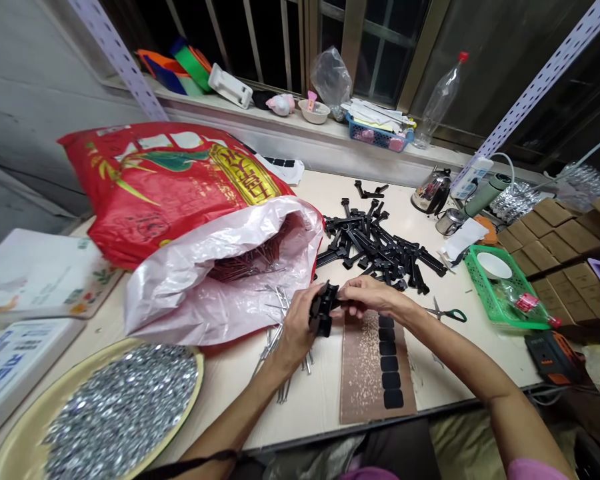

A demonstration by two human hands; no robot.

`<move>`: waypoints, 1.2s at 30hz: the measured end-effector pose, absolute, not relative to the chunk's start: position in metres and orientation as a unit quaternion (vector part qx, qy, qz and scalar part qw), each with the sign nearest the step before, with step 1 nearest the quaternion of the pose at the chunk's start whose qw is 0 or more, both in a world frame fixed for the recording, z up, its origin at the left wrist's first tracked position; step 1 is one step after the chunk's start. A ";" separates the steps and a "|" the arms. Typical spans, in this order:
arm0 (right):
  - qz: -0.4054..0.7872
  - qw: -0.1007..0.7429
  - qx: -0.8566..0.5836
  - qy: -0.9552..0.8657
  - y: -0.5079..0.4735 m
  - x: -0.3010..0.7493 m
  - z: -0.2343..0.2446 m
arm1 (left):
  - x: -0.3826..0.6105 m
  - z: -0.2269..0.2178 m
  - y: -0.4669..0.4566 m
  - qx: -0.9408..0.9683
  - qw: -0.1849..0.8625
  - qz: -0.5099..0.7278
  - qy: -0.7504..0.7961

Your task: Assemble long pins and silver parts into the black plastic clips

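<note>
My left hand [296,323] is closed around a black plastic bracket [323,310], held above the table's front part. My right hand [365,295] meets it from the right with fingers pinched together; whatever lies between those fingertips is too small or hidden to name. Below the hands lies a brown backing sheet [357,373] with a column of black square pads [391,381]. Loose long metal screws or pins [285,387] lie under my left hand. Behind my hands spreads a heap of black plastic brackets [375,243].
A red sack [180,187] of metal pins opens toward me at left. A yellowish bowl [200,373] of small shiny metal parts stands front left. Scissors [447,313], a green basket [475,287], a kettle [431,191] and cardboard boxes [575,293] are at right.
</note>
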State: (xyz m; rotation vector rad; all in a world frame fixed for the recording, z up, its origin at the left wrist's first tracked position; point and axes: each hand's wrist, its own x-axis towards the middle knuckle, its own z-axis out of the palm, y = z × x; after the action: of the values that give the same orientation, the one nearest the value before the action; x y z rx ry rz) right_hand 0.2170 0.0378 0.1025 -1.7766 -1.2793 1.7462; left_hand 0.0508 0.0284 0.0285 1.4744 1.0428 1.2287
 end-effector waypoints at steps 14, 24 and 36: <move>0.107 -0.076 -0.571 -0.810 0.060 0.258 0.063 | 0.057 0.027 0.039 0.338 0.695 0.473 0.423; 0.184 0.285 -0.667 -0.664 0.047 0.241 0.102 | 0.065 0.046 0.031 0.367 0.681 0.501 0.389; 0.322 0.200 -0.596 -0.707 0.005 0.163 0.105 | 0.004 0.070 0.014 0.331 0.610 0.526 0.492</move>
State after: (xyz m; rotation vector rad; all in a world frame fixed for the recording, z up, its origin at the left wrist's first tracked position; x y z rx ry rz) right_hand 0.1632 0.0055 0.1054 -1.6671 -1.9770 0.9013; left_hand 0.0044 0.0144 0.0696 0.7641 1.1358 1.2136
